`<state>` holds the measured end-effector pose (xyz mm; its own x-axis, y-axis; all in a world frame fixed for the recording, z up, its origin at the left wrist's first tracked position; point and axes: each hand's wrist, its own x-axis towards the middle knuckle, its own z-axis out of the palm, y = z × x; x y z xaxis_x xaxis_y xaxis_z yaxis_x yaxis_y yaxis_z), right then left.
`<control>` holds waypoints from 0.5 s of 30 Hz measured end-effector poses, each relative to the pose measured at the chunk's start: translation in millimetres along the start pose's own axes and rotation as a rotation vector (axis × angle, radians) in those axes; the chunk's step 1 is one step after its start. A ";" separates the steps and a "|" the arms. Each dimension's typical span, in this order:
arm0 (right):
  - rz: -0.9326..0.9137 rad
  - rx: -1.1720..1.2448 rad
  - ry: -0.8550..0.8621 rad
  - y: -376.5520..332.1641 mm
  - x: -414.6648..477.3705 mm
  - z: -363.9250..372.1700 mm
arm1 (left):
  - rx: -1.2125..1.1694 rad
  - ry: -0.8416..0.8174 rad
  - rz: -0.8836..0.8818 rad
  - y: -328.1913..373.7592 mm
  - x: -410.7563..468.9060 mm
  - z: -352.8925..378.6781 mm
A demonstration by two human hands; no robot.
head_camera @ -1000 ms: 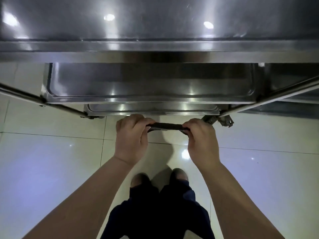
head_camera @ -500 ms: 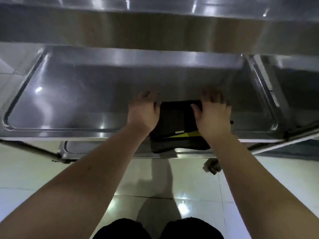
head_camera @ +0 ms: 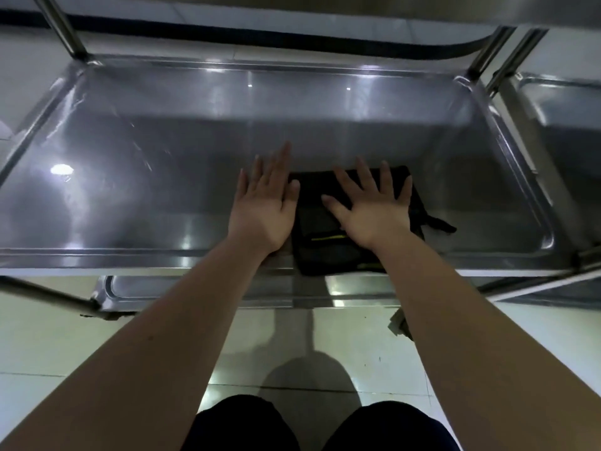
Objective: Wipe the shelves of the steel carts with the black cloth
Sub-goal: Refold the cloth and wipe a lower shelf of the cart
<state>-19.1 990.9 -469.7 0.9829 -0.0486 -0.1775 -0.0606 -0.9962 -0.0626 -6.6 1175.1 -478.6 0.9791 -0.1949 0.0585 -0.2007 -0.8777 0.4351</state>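
The black cloth (head_camera: 322, 252), folded and with a thin yellow stripe, lies on the middle shelf (head_camera: 146, 177) of the steel cart, near its front rim. My right hand (head_camera: 370, 209) lies flat on the cloth with fingers spread. My left hand (head_camera: 265, 203) is flat with straight fingers on the bare steel just left of the cloth, its thumb at the cloth's edge. A short dark strap of the cloth sticks out to the right.
A lower shelf (head_camera: 201, 289) shows below the front rim. A second steel cart (head_camera: 566, 118) stands close on the right. Upright posts rise at the back corners (head_camera: 61, 24). A caster (head_camera: 401, 325) sits on the glossy tiled floor (head_camera: 65, 349). My knees are at the bottom.
I have bent lower, so the middle shelf fills the view. The cloth went from being held between both hands onto the shelf. Both hands have flattened, the left one sliding off onto steel.
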 end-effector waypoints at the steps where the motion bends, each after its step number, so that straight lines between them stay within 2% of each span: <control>1: 0.003 0.001 0.012 1.4 10.7 -1.9 | 0.002 -0.012 -0.001 0.0 1.4 -0.1; 5: -0.141 0.053 0.077 6.1 27.0 -4.0 | 0.122 -0.052 -0.011 0.1 3.9 4.1; 8: -0.192 0.005 0.033 8.2 18.8 -4.4 | 0.173 -0.071 -0.030 0.2 3.7 3.9; 15: 0.004 -0.037 0.015 53.8 4.4 -8.4 | 0.282 -0.144 -0.003 2.0 4.3 1.4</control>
<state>-16.6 936.5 -465.6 0.9852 -0.0539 -0.1629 -0.0589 -0.9979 -0.0258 -2.9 1171.9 -478.7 0.9690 -0.2340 -0.0789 -0.2185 -0.9614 0.1674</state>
